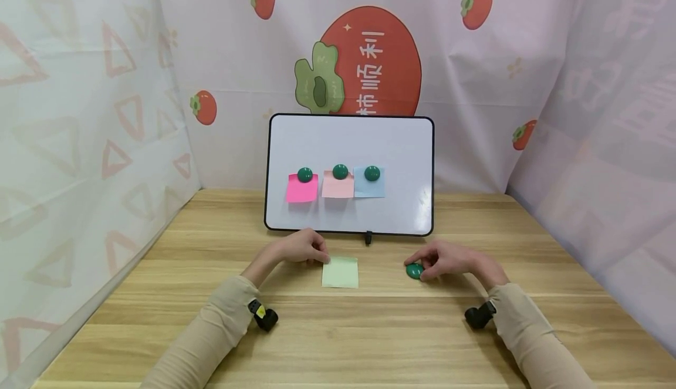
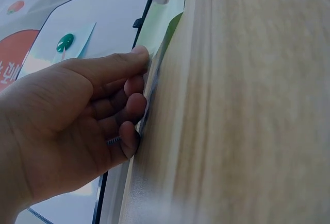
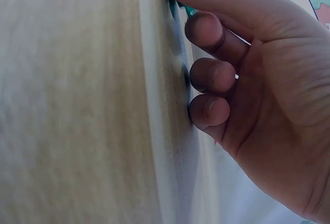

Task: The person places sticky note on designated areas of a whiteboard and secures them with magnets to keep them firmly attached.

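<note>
A light green sticky note lies flat on the wooden table, in front of a standing whiteboard. My left hand pinches the note's top left corner. In the left wrist view the left hand has its index fingertip on the note's edge and its other fingers curled. My right hand curls over a green round magnet that rests on the table to the right of the note. The right wrist view shows only a sliver of the magnet under my right hand.
On the whiteboard, a hot pink note, a pale pink note and a light blue note hang in a row, each under its own green magnet. Printed cloth walls close in the left, back and right sides.
</note>
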`<state>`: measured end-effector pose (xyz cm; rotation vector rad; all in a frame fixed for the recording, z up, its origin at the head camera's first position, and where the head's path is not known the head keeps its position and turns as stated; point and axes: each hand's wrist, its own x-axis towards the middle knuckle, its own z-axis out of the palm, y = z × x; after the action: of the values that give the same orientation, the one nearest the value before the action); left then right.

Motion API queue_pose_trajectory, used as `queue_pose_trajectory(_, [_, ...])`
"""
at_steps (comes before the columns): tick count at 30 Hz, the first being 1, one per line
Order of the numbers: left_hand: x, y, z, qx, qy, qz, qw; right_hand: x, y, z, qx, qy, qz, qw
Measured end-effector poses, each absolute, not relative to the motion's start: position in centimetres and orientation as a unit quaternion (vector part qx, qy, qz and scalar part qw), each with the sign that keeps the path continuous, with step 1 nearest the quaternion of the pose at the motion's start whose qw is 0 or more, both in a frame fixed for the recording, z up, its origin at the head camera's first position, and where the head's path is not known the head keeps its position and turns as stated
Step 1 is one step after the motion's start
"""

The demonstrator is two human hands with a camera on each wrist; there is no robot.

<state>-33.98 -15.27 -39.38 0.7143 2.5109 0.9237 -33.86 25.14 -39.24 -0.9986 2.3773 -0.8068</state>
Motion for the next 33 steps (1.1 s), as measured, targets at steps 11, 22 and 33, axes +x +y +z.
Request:
queue_pose_trajectory(11, [-34.3,-14.4,-38.6,0.246,0.884,0.381,0.112,-33.8,24.8,-39.3,-0.332,0.877,-0.294,0.185])
queue_pose_trajectory(22, [-35.3,-11.3,-37.5,0.270,0.873,0.406,0.007,-33.9,25.0,-39.3,-0.329,0.879,-0.291,0.185])
queue_pose_trajectory(33, [-36.9,-7.9,-34.5,0.277,0.875,0.397,-0.025,-34.0,25.2,-39.8,-0.339,0.876,-0.291,0.183])
